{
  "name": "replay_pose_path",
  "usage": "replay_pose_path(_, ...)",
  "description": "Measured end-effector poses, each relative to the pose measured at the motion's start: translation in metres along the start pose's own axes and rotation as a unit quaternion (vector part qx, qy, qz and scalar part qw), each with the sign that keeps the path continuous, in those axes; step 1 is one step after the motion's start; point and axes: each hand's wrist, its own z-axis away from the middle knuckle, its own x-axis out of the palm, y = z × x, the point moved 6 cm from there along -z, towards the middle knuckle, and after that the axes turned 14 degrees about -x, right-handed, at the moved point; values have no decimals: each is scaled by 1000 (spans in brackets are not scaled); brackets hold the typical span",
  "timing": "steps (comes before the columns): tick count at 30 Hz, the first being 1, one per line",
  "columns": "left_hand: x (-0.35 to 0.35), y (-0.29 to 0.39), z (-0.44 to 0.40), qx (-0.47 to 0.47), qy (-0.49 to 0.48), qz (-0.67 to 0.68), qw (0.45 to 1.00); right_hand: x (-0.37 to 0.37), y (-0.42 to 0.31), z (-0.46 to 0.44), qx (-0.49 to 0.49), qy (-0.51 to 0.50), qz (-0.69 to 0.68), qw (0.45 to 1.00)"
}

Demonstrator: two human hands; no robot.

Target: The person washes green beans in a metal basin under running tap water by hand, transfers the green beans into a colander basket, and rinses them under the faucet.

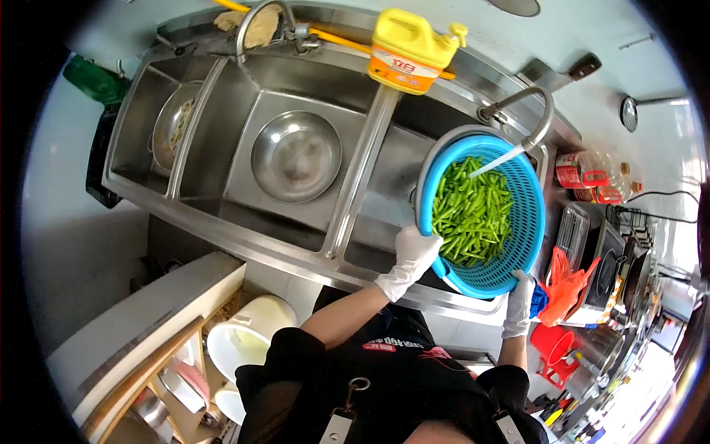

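Note:
A blue plastic basket point(526, 194) full of green peppers point(473, 214) is tilted over the right sink basin, with a grey rim showing behind its left side. Water runs from the right faucet point(543, 122) onto the peppers. Both hands wear white gloves. My left hand point(414, 255) is closed on the basket's lower left rim. At the lower right rim, my right hand point(520, 296) grips the basket too, its fingers partly hidden.
In the middle basin point(244, 170) lies a round metal bowl point(296, 157); another bowl point(171, 126) sits in the left basin. A yellow detergent jug point(410, 52) stands behind the sinks. Right of the basket are an orange-red bag point(566, 288), bottles point(592, 170) and a cleaver point(555, 72).

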Motion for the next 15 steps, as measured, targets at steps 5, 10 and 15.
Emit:
replay_pose_path(5, 1, 14, 9, 30, -1, -4, 1000, -14, 12, -6, 16, 0, -46, 999)
replay_pose_path(10, -3, 25, 14, 38, 4, 10, 999, -23, 25, -8, 31, 7, -88, 996)
replay_pose_path(15, -2, 30, 17, 56, 12, 5, 998, -23, 27, -5, 46, 17, -102, 994)
